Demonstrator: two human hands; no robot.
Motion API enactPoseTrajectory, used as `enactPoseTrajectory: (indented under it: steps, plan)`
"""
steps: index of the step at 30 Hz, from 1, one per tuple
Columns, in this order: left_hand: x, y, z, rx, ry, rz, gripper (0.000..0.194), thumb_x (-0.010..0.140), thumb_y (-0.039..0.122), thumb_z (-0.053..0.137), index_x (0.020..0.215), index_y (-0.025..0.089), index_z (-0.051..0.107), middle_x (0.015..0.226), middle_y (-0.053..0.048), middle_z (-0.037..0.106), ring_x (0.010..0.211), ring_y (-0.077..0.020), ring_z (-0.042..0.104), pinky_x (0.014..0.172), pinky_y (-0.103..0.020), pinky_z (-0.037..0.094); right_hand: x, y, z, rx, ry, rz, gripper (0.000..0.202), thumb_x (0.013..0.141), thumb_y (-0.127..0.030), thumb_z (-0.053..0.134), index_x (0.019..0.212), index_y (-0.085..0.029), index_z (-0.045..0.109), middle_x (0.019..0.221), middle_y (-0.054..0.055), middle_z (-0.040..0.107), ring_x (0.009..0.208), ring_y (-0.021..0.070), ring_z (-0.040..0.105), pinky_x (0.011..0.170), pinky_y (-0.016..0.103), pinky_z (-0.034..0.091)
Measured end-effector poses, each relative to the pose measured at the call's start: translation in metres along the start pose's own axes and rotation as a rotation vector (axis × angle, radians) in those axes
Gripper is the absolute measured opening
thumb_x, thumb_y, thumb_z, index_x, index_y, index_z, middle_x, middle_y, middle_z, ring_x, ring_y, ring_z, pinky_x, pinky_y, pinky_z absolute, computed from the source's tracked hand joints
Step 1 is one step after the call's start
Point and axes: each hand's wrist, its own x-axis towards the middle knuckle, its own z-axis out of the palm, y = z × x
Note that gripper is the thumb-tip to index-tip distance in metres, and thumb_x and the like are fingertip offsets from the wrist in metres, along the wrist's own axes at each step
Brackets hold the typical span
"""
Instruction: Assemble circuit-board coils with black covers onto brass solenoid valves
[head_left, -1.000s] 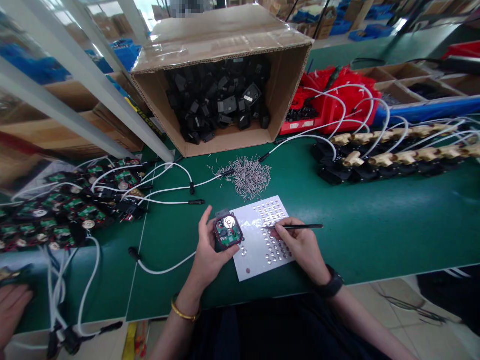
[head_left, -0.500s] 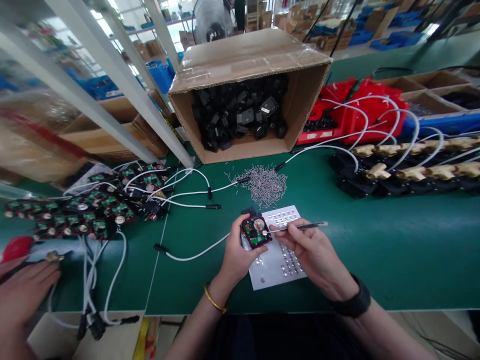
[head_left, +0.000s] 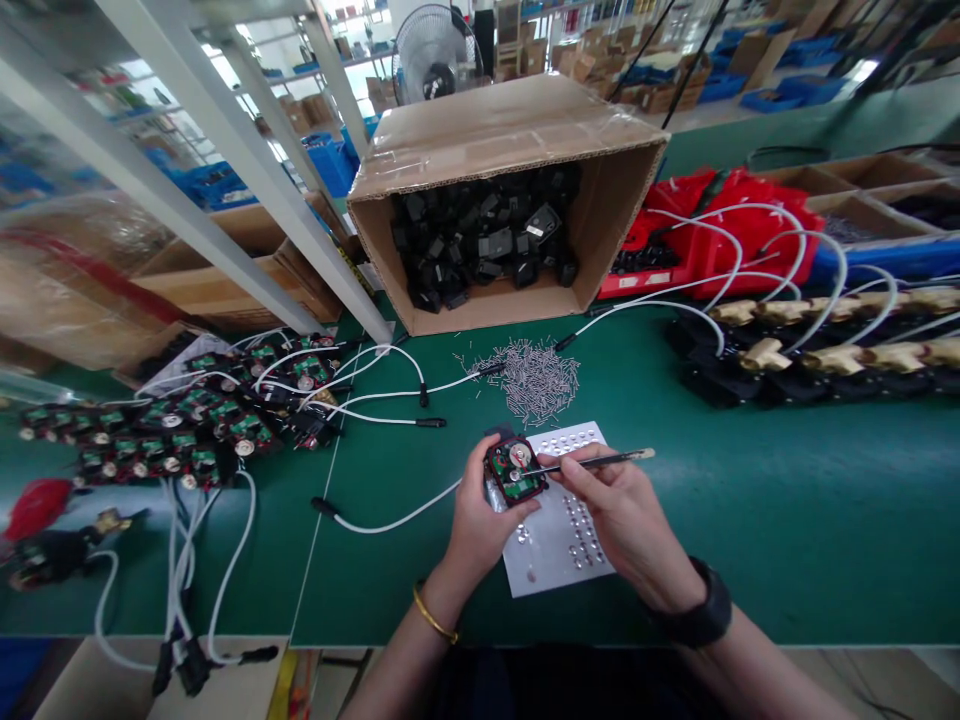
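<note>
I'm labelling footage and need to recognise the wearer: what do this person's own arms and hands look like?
The left hand and right hand are ungloved, and no sleeves show on the forearms. A rounded, gold-coloured bangle circles the left wrist; a broad black band, perhaps a watch, wraps the right.

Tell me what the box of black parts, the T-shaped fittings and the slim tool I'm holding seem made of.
Box: brown cardboard, glossy in places; its fluted front edge suggests it's corrugated. Fittings: probably brass, from their golden metallic sheen, though plating is possible. Tool: dark with a paler end; too thin to tell metal from plastic.
</note>
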Motion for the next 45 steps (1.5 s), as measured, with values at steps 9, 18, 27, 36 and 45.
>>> enactPoseTrajectory:
  steps: [9,18,27,36,45]
  plan:
    - [-0.0003,0.0013,0.0017,-0.014,0.016,0.003,0.078,0.06,0.014,0.075,0.127,0.022,0.039,0.132,-0.008,0.045,0.124,-0.0284,0.041,0.107,-0.044,0.032,-0.0009,0.005,0.0015,-0.087,0.011,-0.076,0.022,0.065,-0.035,0.076,0.072,-0.019,0.063,0.08,0.005,0.069,0.074,0.0193,0.062,0.069,0.032,0.05]
    - [0.0005,-0.0019,0.0005,-0.016,-0.005,0.026,0.079,0.061,0.015,0.075,0.129,0.023,0.037,0.133,-0.009,0.044,0.125,-0.0282,0.041,0.107,-0.045,0.031,0.0005,0.0028,0.0015,-0.139,-0.004,-0.096,0.023,0.066,-0.038,0.075,0.073,-0.019,0.064,0.077,0.004,0.068,0.074,0.019,0.062,0.069,0.031,0.049]
    - [0.0009,0.0021,0.0018,-0.028,0.016,-0.022,0.08,0.058,0.013,0.076,0.128,0.022,0.038,0.132,-0.009,0.045,0.125,-0.0298,0.04,0.107,-0.046,0.031,0.0014,0.0,0.0035,-0.146,-0.012,-0.075,0.023,0.065,-0.037,0.075,0.073,-0.019,0.065,0.078,0.005,0.068,0.072,0.0185,0.062,0.066,0.03,0.05]
    - [0.0008,-0.0015,0.0008,-0.007,0.008,0.014,0.079,0.06,0.018,0.076,0.129,0.022,0.037,0.132,-0.009,0.044,0.124,-0.0289,0.041,0.107,-0.043,0.032,0.0028,0.0014,0.0032,-0.175,-0.018,-0.082,0.022,0.066,-0.038,0.074,0.073,-0.02,0.064,0.077,0.003,0.068,0.073,0.0189,0.062,0.067,0.03,0.049]
    - [0.0013,0.0014,-0.0039,0.188,0.018,0.185,0.079,0.068,0.031,0.073,0.134,0.026,0.03,0.143,-0.009,0.022,0.134,-0.0277,0.025,0.11,-0.043,0.025,0.0043,0.0031,0.0022,-0.159,-0.029,-0.092,0.017,0.069,-0.033,0.073,0.075,-0.02,0.063,0.078,0.003,0.068,0.075,0.0181,0.062,0.068,0.029,0.049]
